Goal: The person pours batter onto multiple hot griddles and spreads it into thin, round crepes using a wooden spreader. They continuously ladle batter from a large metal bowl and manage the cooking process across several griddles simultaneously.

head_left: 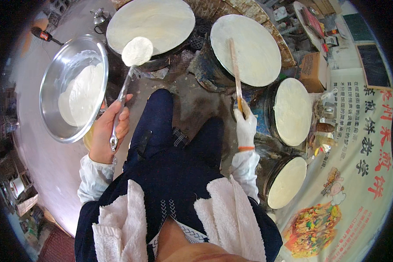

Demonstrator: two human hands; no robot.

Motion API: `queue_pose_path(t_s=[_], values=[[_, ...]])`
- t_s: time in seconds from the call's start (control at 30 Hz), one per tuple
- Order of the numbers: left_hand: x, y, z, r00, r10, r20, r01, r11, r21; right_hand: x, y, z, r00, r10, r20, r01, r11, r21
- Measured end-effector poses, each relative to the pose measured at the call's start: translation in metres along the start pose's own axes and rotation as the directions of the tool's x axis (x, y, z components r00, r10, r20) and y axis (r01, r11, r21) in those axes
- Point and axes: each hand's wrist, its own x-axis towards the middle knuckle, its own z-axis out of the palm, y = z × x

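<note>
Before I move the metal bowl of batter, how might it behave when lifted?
The bowl is smooth, shiny metal, so probably stiff and possibly slippery. The pale batter pooled inside likely adds weight and may slosh if tilted.

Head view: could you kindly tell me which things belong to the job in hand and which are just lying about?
In use: metal ladle in left hand; wooden stick in gloved right hand; metal bowl holding white batter; five batter rounds.

Apparently just lying about: cardboard box; reddish mat.
</note>
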Motion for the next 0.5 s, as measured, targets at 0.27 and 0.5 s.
queue_pose_path(t_s=[0.27, 0.5], values=[[0.07, -0.027, 0.078, 0.929, -0.275, 0.247, 0.245, 0.959, 0.144, -0.063, 0.003, -0.024, 0.968, 0.224, -0.114, -0.181, 0.936, 0.303], [0.177, -0.091, 0.147, 0.935, -0.271, 0.231, 0.147, 0.885, 0.443, -0.052, 0.001, -0.019, 0.972, -0.086, -0.217, 0.056, 0.989, -0.138]])
